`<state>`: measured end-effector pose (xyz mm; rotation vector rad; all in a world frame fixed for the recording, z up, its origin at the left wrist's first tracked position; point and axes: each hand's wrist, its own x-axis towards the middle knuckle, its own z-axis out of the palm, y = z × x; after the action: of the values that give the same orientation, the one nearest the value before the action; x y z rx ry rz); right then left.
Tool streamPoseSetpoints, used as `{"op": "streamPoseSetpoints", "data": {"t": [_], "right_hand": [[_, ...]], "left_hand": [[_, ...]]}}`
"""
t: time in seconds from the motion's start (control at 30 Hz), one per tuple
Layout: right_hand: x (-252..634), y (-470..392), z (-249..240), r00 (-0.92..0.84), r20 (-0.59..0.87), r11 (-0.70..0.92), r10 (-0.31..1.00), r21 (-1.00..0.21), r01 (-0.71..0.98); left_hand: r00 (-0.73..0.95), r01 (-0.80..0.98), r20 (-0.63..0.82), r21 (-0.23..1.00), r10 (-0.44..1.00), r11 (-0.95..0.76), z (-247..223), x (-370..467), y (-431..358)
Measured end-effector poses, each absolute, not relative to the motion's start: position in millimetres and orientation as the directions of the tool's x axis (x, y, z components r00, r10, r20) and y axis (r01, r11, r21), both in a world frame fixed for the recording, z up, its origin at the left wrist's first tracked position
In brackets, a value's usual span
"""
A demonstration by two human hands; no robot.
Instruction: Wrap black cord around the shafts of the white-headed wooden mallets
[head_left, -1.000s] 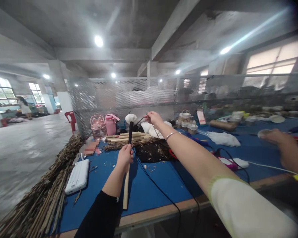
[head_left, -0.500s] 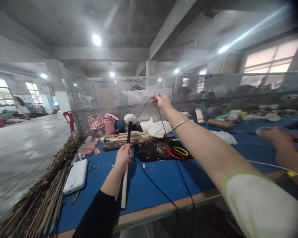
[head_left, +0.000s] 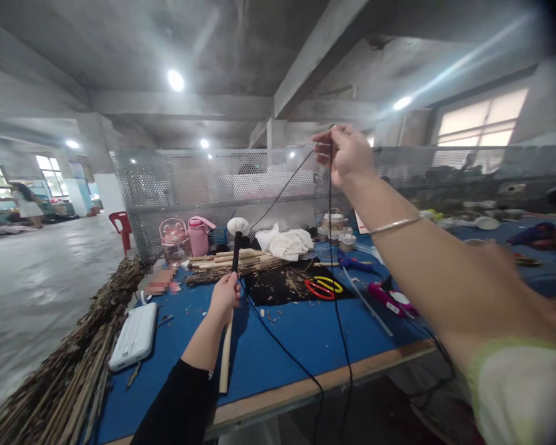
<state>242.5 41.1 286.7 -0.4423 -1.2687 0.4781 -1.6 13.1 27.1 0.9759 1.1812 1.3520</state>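
My left hand (head_left: 225, 298) is closed around a wooden stick (head_left: 226, 361) that stands tilted over the blue table. Its upper part is wrapped in black, and a round white cloth-covered head (head_left: 238, 226) tops it. Raised high on the right, my right hand (head_left: 347, 154) pinches a black cord (head_left: 282, 188). From the fingers the cord slants taut down to just below the white head. Another length hangs straight down past the table's front edge. A further strand of cord runs from near my left hand over that edge.
Red-and-yellow-handled scissors (head_left: 323, 288) lie on a black cloth (head_left: 273, 287) with shavings. Behind are wooden sticks (head_left: 222, 259), white cloth (head_left: 285, 241) and a pink bottle (head_left: 198, 236). A white power bank (head_left: 133, 337) and dried stalks (head_left: 69, 364) lie left. Glue guns (head_left: 389, 298) and another person's arm are right.
My right hand has moved up and to the right, drawing out a longer stretch of the black cord. My left hand keeps its hold on the stick. The view has shifted slightly.
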Motion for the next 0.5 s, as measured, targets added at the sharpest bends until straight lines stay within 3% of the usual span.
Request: {"op": "streamPoseSetpoints", "data": {"t": [0.13, 0.23, 0.3, 0.4, 0.5], "right_hand": [[261.8, -8.8, 277.1, 0.239, 0.798, 0.833, 0.553, -0.536, -0.137], [273.2, -43.8, 255.1, 0.113, 0.725, 0.734, 0.679, -0.67, -0.113], [279.4, -65.0, 235.7, -0.021, 0.634, 0.634, 0.773, -0.773, 0.008], [288.4, -97.0, 205.0, -0.287, 0.385, 0.465, 0.877, -0.831, 0.304], [295.6, -129.9, 178.6, -0.499, 0.022, 0.362, 0.866, -0.715, 0.598]], "left_hand": [[-0.109, -0.182, -0.048, 0.983, 0.993, 0.028, 32.1, -0.7, 10.2], [-0.09, -0.169, -0.038, 0.985, 0.995, 0.023, 34.7, 1.3, 8.0], [-0.069, -0.158, -0.028, 0.987, 0.997, 0.017, 35.6, 3.2, 6.4], [-0.042, -0.134, -0.003, 0.991, 0.999, -0.003, 36.8, 6.7, 3.2], [-0.018, -0.115, 0.016, 0.993, 1.0, -0.018, 39.7, 10.9, -1.0]]}}
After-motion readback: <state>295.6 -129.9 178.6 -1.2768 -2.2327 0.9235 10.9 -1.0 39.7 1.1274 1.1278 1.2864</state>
